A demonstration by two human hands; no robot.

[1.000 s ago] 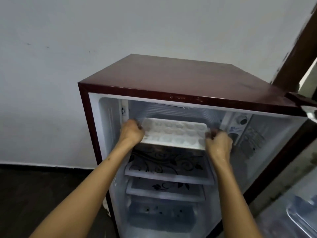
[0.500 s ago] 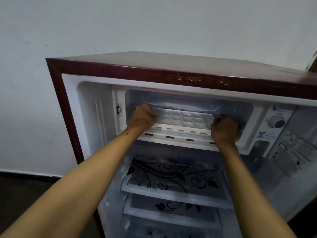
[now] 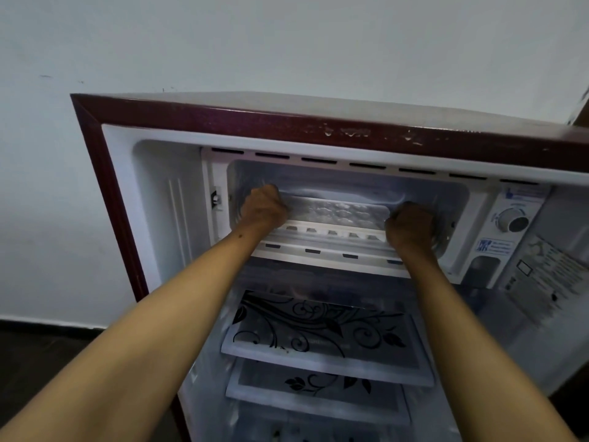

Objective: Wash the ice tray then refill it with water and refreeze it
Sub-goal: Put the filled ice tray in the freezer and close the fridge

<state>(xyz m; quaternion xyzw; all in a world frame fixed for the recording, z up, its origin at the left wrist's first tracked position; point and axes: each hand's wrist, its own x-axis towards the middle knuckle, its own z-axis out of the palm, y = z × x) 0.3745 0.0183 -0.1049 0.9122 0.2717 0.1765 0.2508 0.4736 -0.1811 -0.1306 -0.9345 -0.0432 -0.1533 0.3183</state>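
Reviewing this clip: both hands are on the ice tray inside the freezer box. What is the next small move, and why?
Probably set the ice tray flat on the freezer compartment floor and let go. The left hand and right hand each grip one end of it, and most of the tray is already inside the opening, with its near edge close to the front lip. Whether it already rests on the floor cannot be told.

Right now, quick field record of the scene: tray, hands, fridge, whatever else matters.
ice tray: inside the freezer compartment, level, front edge near the opening
left hand: grips the tray's left end
right hand: grips the tray's right end
freezer compartment: top of the fridge, open, frosty walls
fridge: dark red body, door open
dial: right of the freezer compartment
shelves: two below, with black floral print
task stage: tray in the freezer, not yet let go
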